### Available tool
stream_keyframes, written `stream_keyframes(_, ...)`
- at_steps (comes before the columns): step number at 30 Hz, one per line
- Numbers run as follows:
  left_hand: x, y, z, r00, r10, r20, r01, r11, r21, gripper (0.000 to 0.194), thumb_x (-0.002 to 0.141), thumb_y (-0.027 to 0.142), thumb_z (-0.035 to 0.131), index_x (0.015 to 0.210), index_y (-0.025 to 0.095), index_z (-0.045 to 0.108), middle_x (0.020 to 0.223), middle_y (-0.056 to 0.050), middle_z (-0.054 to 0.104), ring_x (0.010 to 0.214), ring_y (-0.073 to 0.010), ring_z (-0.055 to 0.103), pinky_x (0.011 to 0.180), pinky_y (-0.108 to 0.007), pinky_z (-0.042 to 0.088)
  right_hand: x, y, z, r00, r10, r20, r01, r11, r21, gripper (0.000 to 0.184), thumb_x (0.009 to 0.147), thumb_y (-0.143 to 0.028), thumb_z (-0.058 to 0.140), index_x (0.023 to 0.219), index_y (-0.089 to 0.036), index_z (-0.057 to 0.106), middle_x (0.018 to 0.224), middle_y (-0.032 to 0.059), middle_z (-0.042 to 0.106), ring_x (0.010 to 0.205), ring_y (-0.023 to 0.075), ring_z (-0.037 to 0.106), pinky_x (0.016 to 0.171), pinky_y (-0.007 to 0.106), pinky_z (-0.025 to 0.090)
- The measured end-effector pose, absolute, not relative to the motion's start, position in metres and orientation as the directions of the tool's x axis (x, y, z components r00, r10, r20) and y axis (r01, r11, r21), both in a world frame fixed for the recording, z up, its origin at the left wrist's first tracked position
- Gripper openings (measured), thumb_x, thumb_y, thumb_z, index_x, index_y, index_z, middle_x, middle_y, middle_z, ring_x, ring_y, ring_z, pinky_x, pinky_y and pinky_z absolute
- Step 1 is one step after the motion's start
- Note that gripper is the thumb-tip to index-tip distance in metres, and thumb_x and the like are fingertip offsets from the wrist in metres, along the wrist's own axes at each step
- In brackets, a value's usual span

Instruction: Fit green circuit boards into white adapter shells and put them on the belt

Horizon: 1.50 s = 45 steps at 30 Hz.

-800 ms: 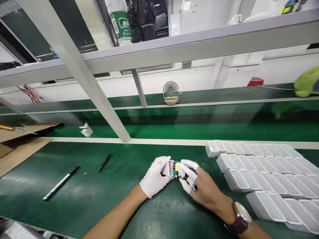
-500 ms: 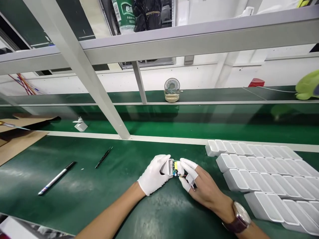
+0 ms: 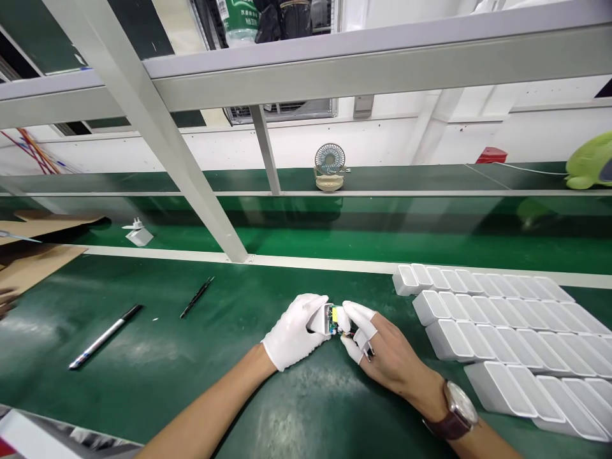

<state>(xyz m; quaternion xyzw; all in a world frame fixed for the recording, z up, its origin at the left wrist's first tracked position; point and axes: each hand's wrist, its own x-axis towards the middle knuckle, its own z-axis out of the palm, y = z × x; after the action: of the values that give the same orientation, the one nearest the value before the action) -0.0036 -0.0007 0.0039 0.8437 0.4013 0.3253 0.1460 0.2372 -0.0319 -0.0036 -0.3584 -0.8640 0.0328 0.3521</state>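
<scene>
My left hand [image 3: 292, 331], in a white glove, is closed around a small white plastic housing [image 3: 324, 319] held just above the green mat. My right hand [image 3: 382, 354], bare with white finger cots and a wristwatch [image 3: 454, 411], pinches a small circuit board [image 3: 340, 317] with a yellow part against the housing's open end. Both hands meet at the middle of the near bench.
Rows of several white housings [image 3: 497, 319] lie on the mat at right. A pen [image 3: 105, 336] and black tweezers [image 3: 196, 298] lie at left, by cardboard [image 3: 33, 261]. A white plug part [image 3: 138, 233] sits on the conveyor. A slanted frame post [image 3: 191, 191], small fan [image 3: 329, 167] and green toy [image 3: 590, 162] stand behind.
My hands stay together on the housing and board, barely shifted. The plug part on the conveyor has drifted left. The view has tilted slightly.
</scene>
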Motion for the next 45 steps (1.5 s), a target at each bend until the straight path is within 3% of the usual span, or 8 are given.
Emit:
stream_keyframes(15,-0.002,-0.002,0.007,0.487,0.754,0.442,0.543,-0.657,0.523,0.068,0.076,0.014,0.076,0.135,0.025,0.045,0.125,-0.012,0.060,0.118,-0.0260,0.059,0.097,-0.045,0.055,0.238,-0.035,-0.006,-0.517,0.661,0.543,0.624,0.726,-0.290,0.079,0.089,-0.011,0.057,0.158,-0.011,0.018,0.135,0.0177,0.057,0.121,0.0310,0.057,0.102,0.049,0.053)
stream_keyframes(20,-0.002,-0.001,0.007,0.491,0.745,0.452,0.533,-0.667,0.520,0.065,0.077,0.015,0.075,0.135,0.025,0.046,0.124,-0.011,0.060,0.117,-0.0258,0.059,0.097,-0.044,0.055,0.233,-0.035,-0.001,-0.496,0.648,0.578,0.647,0.720,-0.251,0.074,0.092,-0.013,0.056,0.157,-0.012,0.019,0.130,0.0182,0.060,0.112,0.0302,0.060,0.097,0.048,0.056)
stream_keyframes(29,-0.001,-0.001,0.009,0.507,0.728,0.462,0.509,-0.685,0.521,0.061,0.080,0.015,0.073,0.134,0.025,0.046,0.122,-0.010,0.061,0.117,-0.0255,0.059,0.098,-0.044,0.054,0.232,-0.037,0.006,-0.535,0.636,0.557,0.654,0.729,-0.204,0.068,0.093,-0.012,0.053,0.155,-0.008,0.024,0.133,0.0222,0.058,0.114,0.0325,0.060,0.096,0.049,0.056)
stream_keyframes(45,-0.001,0.001,0.007,0.502,0.736,0.454,0.522,-0.677,0.520,0.057,0.082,0.020,0.073,0.133,0.025,0.047,0.122,-0.010,0.061,0.117,-0.0254,0.059,0.099,-0.045,0.054,0.231,-0.037,0.000,-0.514,0.639,0.572,0.651,0.725,-0.225,0.070,0.094,-0.013,0.053,0.156,-0.010,0.020,0.134,0.0205,0.059,0.114,0.0325,0.061,0.097,0.051,0.055)
